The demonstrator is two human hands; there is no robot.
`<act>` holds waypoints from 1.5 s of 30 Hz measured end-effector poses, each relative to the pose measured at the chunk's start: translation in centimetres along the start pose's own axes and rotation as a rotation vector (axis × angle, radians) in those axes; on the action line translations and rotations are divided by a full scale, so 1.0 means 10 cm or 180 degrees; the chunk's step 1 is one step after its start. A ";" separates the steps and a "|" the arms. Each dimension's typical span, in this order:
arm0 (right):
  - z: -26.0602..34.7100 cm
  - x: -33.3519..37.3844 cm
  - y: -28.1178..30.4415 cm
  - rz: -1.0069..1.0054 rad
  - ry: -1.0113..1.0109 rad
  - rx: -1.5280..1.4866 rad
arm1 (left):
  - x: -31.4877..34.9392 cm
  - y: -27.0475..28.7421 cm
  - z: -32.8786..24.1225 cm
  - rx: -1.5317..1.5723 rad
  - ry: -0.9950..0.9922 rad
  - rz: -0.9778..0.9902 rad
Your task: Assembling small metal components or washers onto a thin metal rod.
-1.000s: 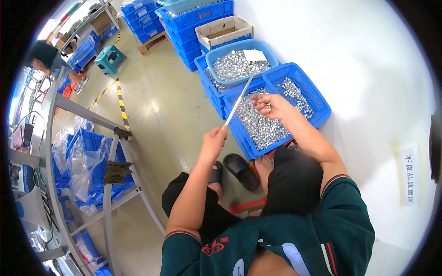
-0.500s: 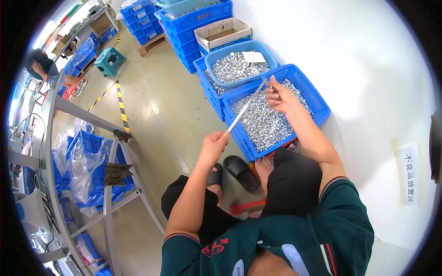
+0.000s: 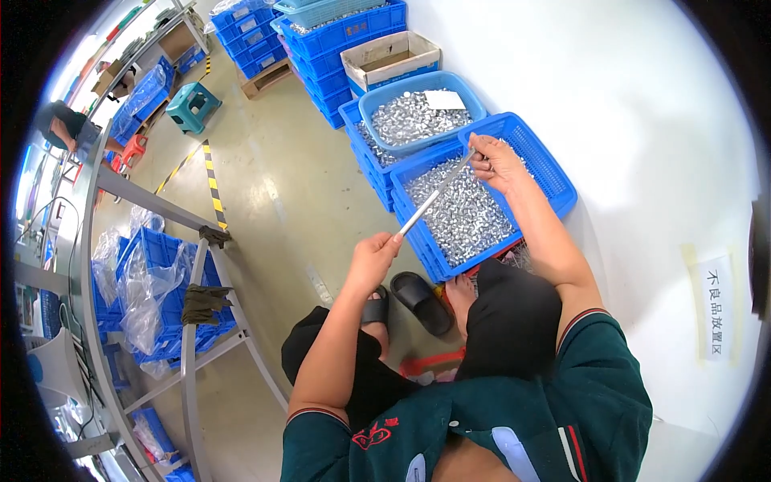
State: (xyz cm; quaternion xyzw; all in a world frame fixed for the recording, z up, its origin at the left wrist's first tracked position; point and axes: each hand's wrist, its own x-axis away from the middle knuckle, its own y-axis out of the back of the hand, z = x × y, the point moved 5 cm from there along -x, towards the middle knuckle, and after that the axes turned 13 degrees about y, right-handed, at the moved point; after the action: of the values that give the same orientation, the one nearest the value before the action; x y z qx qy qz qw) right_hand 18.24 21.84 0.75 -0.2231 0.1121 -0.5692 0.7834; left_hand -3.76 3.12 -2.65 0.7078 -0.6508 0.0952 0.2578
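Observation:
My left hand (image 3: pixel 376 261) is closed round the near end of a thin, straight silvery rod (image 3: pixel 434 197), which slants up and away to the right. At the rod's far tip my right hand (image 3: pixel 498 163) is closed, thumb and finger pinched together. Small shiny metal parts show among its fingers, partly hidden; their exact kind is too small to tell. Beneath both rod and right hand stands a blue plastic crate (image 3: pixel 558 189), holding a heap of small silvery metal parts (image 3: pixel 466 217).
Beyond the crate sits a light-blue basin (image 3: pixel 474 100) of similar parts, then an open carton (image 3: pixel 434 60) and stacked blue crates (image 3: pixel 321 80). A white wall (image 3: pixel 634 120) bounds the right. Left are a metal frame (image 3: pixel 189 353), a green stool (image 3: pixel 193 107) and a seated person (image 3: pixel 64 128).
The rod's far tip has shifted slightly right and down to meet my right fingers, where a gap showed before. My left hand stays almost in place. The distant person has shifted posture.

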 end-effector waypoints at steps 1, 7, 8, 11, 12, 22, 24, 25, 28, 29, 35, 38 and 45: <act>0.08 0.01 -0.02 0.0102 0.0213 0.0734 | 0.00 0.00 0.01 0.0001 0.0007 -0.0001; 0.13 0.02 -0.14 0.0000 0.0496 0.0787 | 0.01 -0.01 0.02 0.0135 0.0061 0.0012; 0.12 0.02 -0.15 -0.0052 0.0519 0.0694 | 0.01 -0.02 0.01 0.0167 0.0088 0.0012; 0.20 0.03 -0.16 0.0084 0.0305 0.1020 | 0.01 0.03 0.04 -0.0037 0.0017 -0.0164; 0.20 0.03 -0.16 0.0250 0.0067 0.1288 | 0.01 0.06 0.05 -0.0272 -0.0087 -0.0334; 0.25 0.07 -0.18 0.0558 0.0115 0.0203 | 0.05 0.03 -0.04 0.0071 0.0132 -0.0117; 0.25 0.08 -0.17 0.0525 0.0107 0.0160 | 0.08 0.00 -0.08 0.0608 0.0236 0.0263; 0.24 0.07 -0.19 0.0533 0.0164 0.0191 | 0.08 0.00 -0.08 0.0609 0.0231 0.0262; 0.22 0.07 -0.20 0.0461 0.0321 0.0295 | 0.07 -0.03 -0.06 0.0664 0.0156 0.0332; 0.22 0.07 -0.20 0.0378 0.0418 0.0366 | 0.07 -0.05 -0.06 0.0692 0.0133 0.0345; -0.06 0.15 -0.43 -0.0036 0.0770 0.0563 | 0.04 -0.18 -0.02 0.0885 0.0216 0.0290; -0.21 0.25 -0.65 0.0628 0.0031 0.0733 | 0.03 -0.15 -0.05 0.1109 0.0387 0.0267; -0.27 0.22 -0.36 0.0477 -0.0779 0.0722 | -0.03 -0.06 -0.02 0.1203 0.0479 0.0168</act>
State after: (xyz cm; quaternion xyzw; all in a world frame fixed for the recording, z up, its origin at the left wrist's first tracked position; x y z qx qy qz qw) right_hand 14.73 18.23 0.29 -0.1919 -0.0326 -0.4869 0.8515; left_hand -3.18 3.51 -2.77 0.7171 -0.6186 0.2750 0.1657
